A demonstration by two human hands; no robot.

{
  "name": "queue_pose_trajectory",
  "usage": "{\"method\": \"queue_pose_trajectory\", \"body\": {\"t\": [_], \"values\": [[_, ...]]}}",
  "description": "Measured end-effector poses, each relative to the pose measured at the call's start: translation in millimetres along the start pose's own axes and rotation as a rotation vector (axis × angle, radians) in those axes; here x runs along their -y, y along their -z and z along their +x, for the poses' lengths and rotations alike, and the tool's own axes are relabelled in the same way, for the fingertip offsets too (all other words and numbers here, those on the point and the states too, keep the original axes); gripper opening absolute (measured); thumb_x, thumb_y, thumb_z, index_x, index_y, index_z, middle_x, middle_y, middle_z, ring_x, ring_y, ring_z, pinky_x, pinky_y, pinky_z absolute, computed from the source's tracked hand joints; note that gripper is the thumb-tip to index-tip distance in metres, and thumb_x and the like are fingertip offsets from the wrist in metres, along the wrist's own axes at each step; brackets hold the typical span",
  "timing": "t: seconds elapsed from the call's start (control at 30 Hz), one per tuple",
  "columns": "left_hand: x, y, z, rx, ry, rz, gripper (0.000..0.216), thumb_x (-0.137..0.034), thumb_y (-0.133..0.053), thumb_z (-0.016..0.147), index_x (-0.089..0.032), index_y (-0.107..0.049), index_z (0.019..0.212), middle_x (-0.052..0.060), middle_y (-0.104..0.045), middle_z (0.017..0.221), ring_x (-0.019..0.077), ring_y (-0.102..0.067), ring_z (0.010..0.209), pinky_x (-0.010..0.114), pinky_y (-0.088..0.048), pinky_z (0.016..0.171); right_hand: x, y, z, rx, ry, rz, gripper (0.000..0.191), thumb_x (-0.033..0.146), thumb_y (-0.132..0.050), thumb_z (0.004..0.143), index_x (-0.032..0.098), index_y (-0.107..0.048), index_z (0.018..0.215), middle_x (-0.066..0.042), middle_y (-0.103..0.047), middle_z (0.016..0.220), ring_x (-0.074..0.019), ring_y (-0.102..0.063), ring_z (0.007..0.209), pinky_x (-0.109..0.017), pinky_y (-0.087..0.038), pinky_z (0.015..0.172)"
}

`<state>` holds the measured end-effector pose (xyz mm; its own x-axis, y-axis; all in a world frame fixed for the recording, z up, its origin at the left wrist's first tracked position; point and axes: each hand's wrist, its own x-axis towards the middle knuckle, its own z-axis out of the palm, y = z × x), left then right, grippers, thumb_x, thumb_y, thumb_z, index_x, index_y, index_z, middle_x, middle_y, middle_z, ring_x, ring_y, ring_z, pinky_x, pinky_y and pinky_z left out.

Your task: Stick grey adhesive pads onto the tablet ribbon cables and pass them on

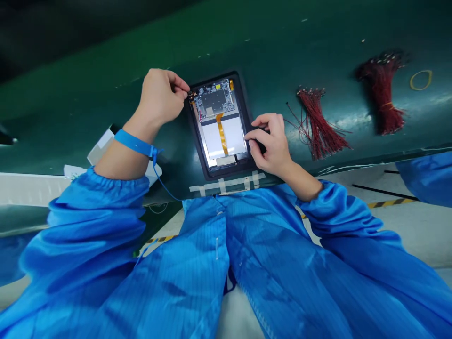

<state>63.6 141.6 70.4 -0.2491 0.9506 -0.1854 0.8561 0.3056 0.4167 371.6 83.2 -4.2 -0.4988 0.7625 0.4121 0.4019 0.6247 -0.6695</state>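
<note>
Hands are both working on the opened tablet (221, 125), which is lying back-side up in a dark fixture recess (197, 150) near the front edge of the green worktop (88, 94). Left hand (160, 99) is pinching w/ thumb and forefinger closed tight at the tablet's top-left corner, right by the circuit board (214, 100); something tiny may be between the fingertips, prob. a wire end or connector, but it's too small to tell. Right hand (271, 143) is curled narrow, fingertips pressing on the tablet's right edge, apparently steadying the frame, not holding anything loose. An orange flex strip (221, 134) is running down the middle over the pale battery area (226, 139). Judging by this, the step in hand is seating or attaching a small part at the board's upper-left corner; next move is likely calling for fine fingertip alignment there while the right hand is keeping the unit from shifting. Blue wrist strap (132, 142) w/ cord is sitting on the left wrist. Further out: masking tape strips (226, 184) on the worktop edge below the fixture, a bundle of red wires (319, 125) just right of the right hand, a second red bundle (383, 92) well apart to the far right, and a yellow rubber band (421, 80) beyond it. Another person's blue sleeve (427, 176) is showing at the right edge.
</note>
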Motion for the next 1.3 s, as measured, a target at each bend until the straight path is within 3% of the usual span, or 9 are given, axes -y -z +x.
{"method": "queue_pose_trajectory", "body": {"t": [0.1, 0.33, 0.57, 0.87, 1.03, 1.13, 1.2, 1.3], "values": [[-3, 4, 2, 0.029, 0.052, -0.033, 0.025, -0.005, -0.064, 0.091, -0.004, -0.083, 0.108, 0.007, -0.065, 0.077, 0.011, -0.043, 0.063, 0.034, -0.05, 0.078, -1, -1, 0, 0.014, 0.005, 0.014, 0.021, 0.027, -0.051, 0.101, 0.023, -0.07, 0.106, -0.012, -0.058, 0.126, -0.0302, -0.055, 0.116, -0.064, -0.049, 0.109], [-7, 0, 5, -0.026, 0.08, 0.09, 0.018, -0.002, -0.067, 0.078, -0.013, -0.078, 0.086, 0.005, -0.071, 0.082, 0.0145, -0.05, 0.069, 0.035, -0.049, 0.083, -2, -1, -1, 0.024, -0.004, 0.032, 0.018, 0.028, -0.052, 0.102, 0.023, -0.069, 0.106, -0.013, -0.058, 0.127, -0.0316, -0.055, 0.119, -0.065, -0.051, 0.108], [0, -2, 1, -0.017, 0.065, -0.076, 0.011, -0.013, -0.072, 0.082, -0.016, -0.077, 0.092, -0.001, -0.06, 0.07, 0.0107, -0.037, 0.065, 0.031, -0.042, 0.068, 4, 2, 1, 0.083, -0.063, -0.014, 0.022, 0.032, -0.05, 0.103, 0.024, -0.07, 0.106, -0.017, -0.06, 0.13, -0.0379, -0.056, 0.125, -0.068, -0.051, 0.105], [4, -2, 2, -0.038, -0.016, -0.051, 0.015, -0.023, -0.073, 0.084, -0.017, -0.08, 0.094, 0.001, -0.069, 0.078, 0.0109, -0.039, 0.066, 0.03, -0.039, 0.065, 6, 4, 1, 0.126, -0.107, -0.035, 0.024, 0.035, -0.049, 0.103, 0.025, -0.07, 0.108, -0.017, -0.061, 0.135, -0.0404, -0.055, 0.13, -0.07, -0.047, 0.107], [-2, -3, 5, -0.045, -0.056, 0.08, 0.009, -0.023, -0.07, 0.088, -0.018, -0.077, 0.09, 0.003, -0.069, 0.084, 0.015, -0.05, 0.074, 0.037, -0.047, 0.081, 4, 2, 1, 0.117, -0.086, -0.037, 0.024, 0.032, -0.049, 0.103, 0.024, -0.071, 0.107, -0.017, -0.061, 0.133, -0.0388, -0.056, 0.126, -0.067, -0.048, 0.105], [-4, -9, 4, -0.092, -0.12, 0.182, 0.007, -0.02, -0.067, 0.091, -0.02, -0.07, 0.084, 0.007, -0.071, 0.107, 0.0228, -0.058, 0.104, 0.048, -0.046, 0.103, 2, 2, 0, 0.106, -0.063, -0.057, 0.022, 0.03, -0.05, 0.102, 0.024, -0.071, 0.108, -0.016, -0.062, 0.132, -0.0375, -0.055, 0.125, -0.064, -0.046, 0.105], [-3, -12, 2, -0.125, -0.143, 0.179, 0.011, -0.019, -0.065, 0.093, -0.021, -0.065, 0.082, 0.01, -0.068, 0.118, 0.0275, -0.055, 0.119, 0.054, -0.043, 0.11, 6, 4, -1, 0.116, -0.028, -0.099, 0.021, 0.028, -0.052, 0.102, 0.025, -0.071, 0.109, -0.014, -0.063, 0.13, -0.0369, -0.055, 0.123, -0.063, -0.043, 0.103], [1, -7, -10, -0.175, -0.136, 0.082, 0.009, -0.025, -0.065, 0.095, -0.02, -0.066, 0.088, 0.011, -0.067, 0.117, 0.0273, -0.059, 0.114, 0.053, -0.047, 0.109, 24, 9, -3, 0.233, 0.144, -0.174, 0.018, 0.029, -0.056, 0.103, 0.024, -0.071, 0.11, -0.011, -0.068, 0.123, -0.0343, -0.055, 0.115, -0.056, -0.04, 0.098]]}}
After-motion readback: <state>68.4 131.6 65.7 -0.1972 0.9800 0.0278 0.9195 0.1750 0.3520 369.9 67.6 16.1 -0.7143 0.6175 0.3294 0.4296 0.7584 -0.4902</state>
